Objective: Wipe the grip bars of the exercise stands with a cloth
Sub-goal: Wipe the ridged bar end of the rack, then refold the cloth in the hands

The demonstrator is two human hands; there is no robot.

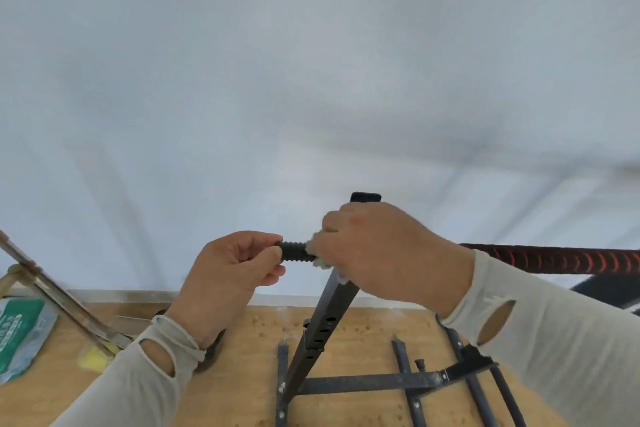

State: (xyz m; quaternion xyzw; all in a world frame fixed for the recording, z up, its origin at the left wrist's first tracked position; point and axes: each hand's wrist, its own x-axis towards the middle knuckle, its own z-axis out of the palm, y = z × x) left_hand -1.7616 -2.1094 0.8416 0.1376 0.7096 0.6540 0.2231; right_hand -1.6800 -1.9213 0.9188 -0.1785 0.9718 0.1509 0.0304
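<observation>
Black ribbed grip bar (295, 252) at frame centre, slightly toward 6 o'clock, lying level and mounted at the top of a dark square upright post (323, 324). Only a short stretch of it exposed, between the two hands. Left hand (232, 272) at its 9 o'clock end, fingers and thumb curled round the tip and pinching it. Right hand (382, 253) at its 3 o'clock end, clenched over a pale fuzzy cloth (313, 251) wrapped against the bar where it meets the post; just a tuft of cloth showing below the knuckles. Both wrists in light grey sleeves (554, 340) with thumb holes.

Post leaning down toward 6 o'clock, drilled with a row of adjustment holes, joined to a black floor frame (377, 383) of crossbars with a knob near its 3 o'clock side. Black end cap of the post peeking out at 12 o'clock above the right hand. Second grip bar (554, 258), black with red curved markings, running out toward 3 o'clock behind the right forearm, well apart from the bar being held.

Tan wood-chip board floor (242, 374) under the stand. White draped sheet (311, 62) filling the whole upper part of the view. Toward 8 o'clock, a slanted wooden-and-metal frame (59, 298), a green-and-white plastic packet (20, 333) beside it, and a small yellow object (92, 359) near its foot, too blurred to identify.
</observation>
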